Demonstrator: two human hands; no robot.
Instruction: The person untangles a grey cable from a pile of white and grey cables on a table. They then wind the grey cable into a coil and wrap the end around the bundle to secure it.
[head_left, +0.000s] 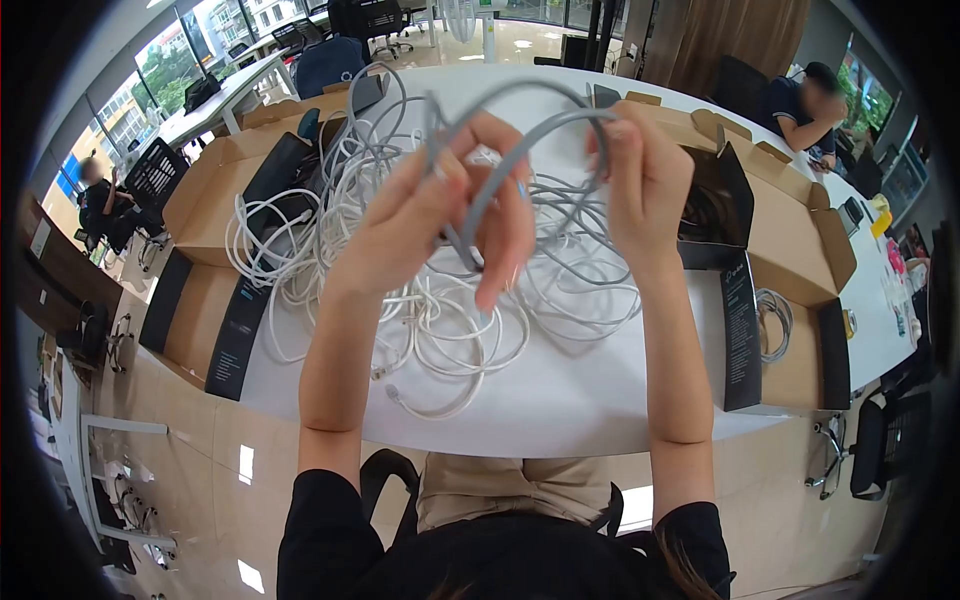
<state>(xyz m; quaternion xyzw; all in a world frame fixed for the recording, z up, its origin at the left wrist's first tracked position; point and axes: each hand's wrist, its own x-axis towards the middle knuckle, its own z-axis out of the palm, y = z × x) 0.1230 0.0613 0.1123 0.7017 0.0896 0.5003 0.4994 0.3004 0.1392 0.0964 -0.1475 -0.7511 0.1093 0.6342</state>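
Loops of a grey network cable (520,150) are held up between my two hands above the table. My left hand (450,205), partly smeared by motion, is closed round one side of the loops with some fingers extended. My right hand (645,185) pinches the cable on the other side, its fingers curled in. Beneath them lies a tangled heap of white network cables (480,355), with more grey cables (575,225) to its right. A white cable's plug (393,393) points toward the table's near edge.
An open black cardboard box (235,335) stands at the left. Another open box (742,340) at the right holds a coiled grey cable (776,325). Behind it, a further open box (715,205) contains dark cables. One person (800,110) sits far right, another (105,200) far left.
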